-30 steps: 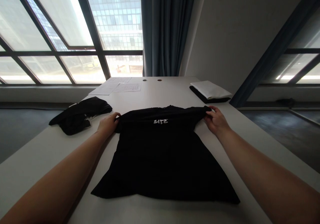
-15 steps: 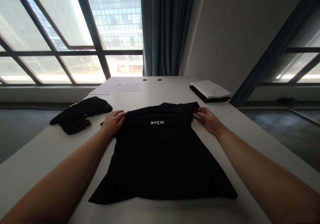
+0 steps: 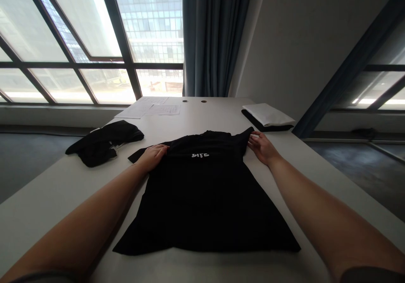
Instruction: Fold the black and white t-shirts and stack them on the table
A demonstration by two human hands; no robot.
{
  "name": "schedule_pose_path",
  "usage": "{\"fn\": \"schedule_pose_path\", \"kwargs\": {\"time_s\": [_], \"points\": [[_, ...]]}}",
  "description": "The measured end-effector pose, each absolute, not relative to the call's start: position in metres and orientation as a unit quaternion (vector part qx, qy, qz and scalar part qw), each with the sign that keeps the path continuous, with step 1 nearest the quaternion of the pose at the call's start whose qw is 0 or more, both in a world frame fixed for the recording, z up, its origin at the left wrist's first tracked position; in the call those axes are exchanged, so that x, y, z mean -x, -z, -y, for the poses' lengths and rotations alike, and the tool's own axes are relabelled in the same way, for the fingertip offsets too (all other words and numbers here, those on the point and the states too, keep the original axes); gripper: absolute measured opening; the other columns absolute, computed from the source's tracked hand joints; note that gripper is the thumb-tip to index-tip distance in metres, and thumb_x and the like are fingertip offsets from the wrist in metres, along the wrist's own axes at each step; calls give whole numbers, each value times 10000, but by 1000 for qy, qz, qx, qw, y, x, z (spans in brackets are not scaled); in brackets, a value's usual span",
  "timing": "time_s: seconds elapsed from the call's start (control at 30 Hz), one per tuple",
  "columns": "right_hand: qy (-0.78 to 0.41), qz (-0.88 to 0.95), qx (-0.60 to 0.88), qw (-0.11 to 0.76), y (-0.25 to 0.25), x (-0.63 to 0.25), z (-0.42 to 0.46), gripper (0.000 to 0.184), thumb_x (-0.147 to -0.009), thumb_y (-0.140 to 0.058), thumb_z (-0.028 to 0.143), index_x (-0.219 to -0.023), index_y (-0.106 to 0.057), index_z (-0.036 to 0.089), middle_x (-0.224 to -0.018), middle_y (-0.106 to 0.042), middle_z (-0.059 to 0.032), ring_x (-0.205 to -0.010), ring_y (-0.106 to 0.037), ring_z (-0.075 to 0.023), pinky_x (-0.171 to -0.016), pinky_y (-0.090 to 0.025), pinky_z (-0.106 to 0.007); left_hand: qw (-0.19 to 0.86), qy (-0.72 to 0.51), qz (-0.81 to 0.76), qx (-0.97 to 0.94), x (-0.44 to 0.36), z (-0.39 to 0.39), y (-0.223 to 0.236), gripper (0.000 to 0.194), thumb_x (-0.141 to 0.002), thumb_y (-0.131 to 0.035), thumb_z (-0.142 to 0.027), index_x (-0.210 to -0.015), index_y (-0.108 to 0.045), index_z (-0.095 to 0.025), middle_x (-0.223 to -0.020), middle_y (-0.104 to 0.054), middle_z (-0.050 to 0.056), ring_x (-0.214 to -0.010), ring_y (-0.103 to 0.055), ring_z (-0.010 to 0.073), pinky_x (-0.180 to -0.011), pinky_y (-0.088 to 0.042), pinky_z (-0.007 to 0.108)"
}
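Observation:
A black T-shirt (image 3: 202, 198) with a small white print on its chest lies spread on the white table, collar at the far end and hem towards me. My left hand (image 3: 153, 157) rests on the shirt by its left shoulder, fingers fairly flat against the cloth; the left sleeve sticks out beyond it. At the opposite side my right hand (image 3: 265, 149) is closed on the edge of the right sleeve, which is raised a little to a point at my fingertips. The thumb of my left hand is hidden.
Another black garment (image 3: 106, 141) lies crumpled at the left table edge. A folded white cloth (image 3: 268, 113) sits on a black one (image 3: 262, 127) at the right. Printed papers (image 3: 163, 110) lie at the back left of the table (image 3: 211, 116), near two round holes.
My left hand has slid to the right and slightly nearer across the shoulder, uncovering more of the left sleeve. The right sleeve's tip has been drawn out a little in my right hand.

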State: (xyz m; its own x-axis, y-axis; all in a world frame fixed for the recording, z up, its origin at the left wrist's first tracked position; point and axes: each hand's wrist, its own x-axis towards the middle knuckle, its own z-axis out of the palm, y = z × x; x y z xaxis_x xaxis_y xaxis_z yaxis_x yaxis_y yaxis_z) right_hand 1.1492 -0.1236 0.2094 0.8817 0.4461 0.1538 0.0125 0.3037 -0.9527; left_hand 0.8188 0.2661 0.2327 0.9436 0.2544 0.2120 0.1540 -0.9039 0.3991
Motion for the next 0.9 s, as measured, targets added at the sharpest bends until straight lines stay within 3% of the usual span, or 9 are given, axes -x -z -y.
{"fn": "schedule_pose_path", "kwargs": {"time_s": [0.1,0.23,0.33,0.5,0.63,0.73,0.9], "points": [[-125,196,586,776,-211,-1163,112,376,-711,-814,347,-1012,-595,291,-932,-719,36,-967,-704,-170,-876,-576,-315,141,-138,-148,-969,-824,-259,-237,597,-1072,-185,-498,-1008,-729,-261,-1238,-766,45,-1214,-671,272,-1112,-474,448],[-133,197,610,756,-212,-1169,102,482,-696,-846,391,-1118,-639,280,-938,-722,23,-904,-689,-173,-757,-557,-270,92,-131,-213,-964,-833,-256,-247,482,-1071,-298,-507,-1211,-700,-281,-1095,-797,56,-1070,-724,299,-951,-521,421],[-170,217,612,742,-213,-1165,102,444,-682,-869,410,-1050,-694,234,-952,-720,-11,-888,-682,-187,-715,-557,-265,57,-104,-254,-960,-852,-257,-253,434,-1052,-389,-490,-1323,-672,-303,-1106,-802,65,-1079,-728,318,-900,-523,410],[-115,222,649,718,-212,-1160,105,420,-649,-859,369,-999,-664,243,-908,-673,18,-817,-652,-171,-603,-514,-220,-25,-46,-266,-963,-884,-257,-251,499,-991,-528,-610,-1283,-703,-246,-1140,-780,138,-1110,-704,369,-955,-505,469],[-66,114,712,690,-216,-1165,105,412,-722,-746,332,-1104,-606,263,-827,-634,27,-712,-629,-174,-555,-500,-239,-36,-83,-190,-978,-887,-261,-237,370,-995,-561,-517,-1218,-715,-265,-1309,-701,126,-1262,-606,371,-1041,-468,502],[-90,73,806,580,-227,-1174,109,434,-764,-689,235,-1190,-610,232,-820,-654,-13,-688,-631,-189,-561,-501,-267,-2,-100,-141,-985,-884,-263,-229,258,-985,-568,-379,-1178,-678,-248,-1349,-669,108,-1255,-609,328,-1054,-467,463],[-74,158,947,269,-240,-1182,125,601,-764,-767,239,-1339,-593,225,-827,-671,-51,-675,-630,-226,-582,-494,-316,28,-123,-148,-981,-885,-259,-230,132,-997,-511,-284,-1085,-589,-225,-964,-728,72,-967,-698,290,-1012,-476,452]]}}
